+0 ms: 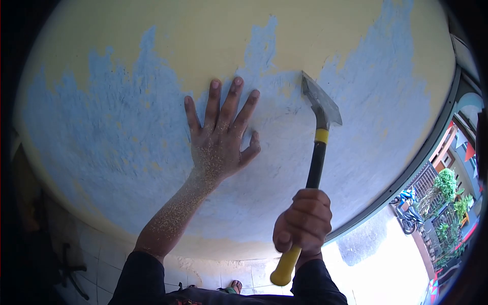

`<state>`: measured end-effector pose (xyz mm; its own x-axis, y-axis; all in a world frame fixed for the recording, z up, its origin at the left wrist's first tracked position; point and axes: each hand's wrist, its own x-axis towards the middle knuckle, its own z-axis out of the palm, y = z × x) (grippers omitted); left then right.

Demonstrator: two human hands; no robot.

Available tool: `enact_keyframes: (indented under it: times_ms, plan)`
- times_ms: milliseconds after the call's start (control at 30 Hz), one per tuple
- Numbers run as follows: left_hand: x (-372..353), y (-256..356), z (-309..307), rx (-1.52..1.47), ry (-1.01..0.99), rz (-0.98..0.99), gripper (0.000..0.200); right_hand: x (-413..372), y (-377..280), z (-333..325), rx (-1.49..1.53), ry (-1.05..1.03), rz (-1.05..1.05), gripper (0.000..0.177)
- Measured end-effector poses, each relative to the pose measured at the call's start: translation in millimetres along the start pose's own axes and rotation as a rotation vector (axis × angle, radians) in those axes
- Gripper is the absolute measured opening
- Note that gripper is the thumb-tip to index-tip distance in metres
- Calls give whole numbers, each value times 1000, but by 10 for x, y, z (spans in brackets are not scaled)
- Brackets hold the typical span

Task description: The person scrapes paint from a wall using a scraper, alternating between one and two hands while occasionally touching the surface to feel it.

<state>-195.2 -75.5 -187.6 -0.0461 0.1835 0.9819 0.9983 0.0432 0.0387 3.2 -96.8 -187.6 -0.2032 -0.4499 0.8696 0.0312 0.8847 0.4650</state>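
Observation:
My left hand (218, 134) lies flat on the wall with its fingers spread, pale paint crumbs scattered over its back and up the forearm. My right hand (303, 218) is wrapped round the black and yellow handle of a hammer (316, 165), the yellow butt sticking out below the fist. Its grey, wedge-shaped metal head overlaps the scraped part of the wall, to the right of my left hand. The wall (152, 213) shows a bluish-grey layer with ragged edges, and yellow paint (203, 35) covers its upper part.
Below the wall runs a tiled floor (203, 272) with a foot (236, 285) on it. A dark frame edge (396, 190) borders the wall on the right. Outside it are a motorbike (407, 216), green plants (445, 185) and a fence. A dark metal stand (71, 267) stands at lower left.

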Motion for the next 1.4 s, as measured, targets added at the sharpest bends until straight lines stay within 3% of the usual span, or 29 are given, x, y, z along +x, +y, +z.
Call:
enact_keyframes:
  times_ms: [133, 600, 633, 767, 867, 1000, 1133, 1200, 1400]
  plan:
    - [22, -19, 7, 3, -2, -5, 60, -3, -59, 4, 81, 47, -60, 24]
    - [6, -13, 28, -4, 29, 11, 60, -9, 23, 14, 7, -9, 29, 25]
    - [-2, -3, 26, -7, 28, 17, 60, -27, 95, 56, -6, 17, -81, 24]
    - [12, -1, 13, -9, 14, 7, 61, -50, -34, -64, 83, 85, -63, 19]
    - [-4, 11, 10, -14, 0, 6, 61, -3, 74, -11, -2, 25, -15, 21]
    - [11, -3, 9, -6, 15, 10, 61, 30, -93, -139, 120, -20, -1, 17]
    - [19, -12, 5, 3, 14, 19, 62, -15, 104, -2, 29, -8, -131, 16]
    - [13, -6, -7, -6, 13, 11, 61, -1, -33, -79, 143, 8, -77, 17]
    - [20, 6, -39, 6, -18, 4, 62, 24, 56, -48, 77, -2, -40, 18]
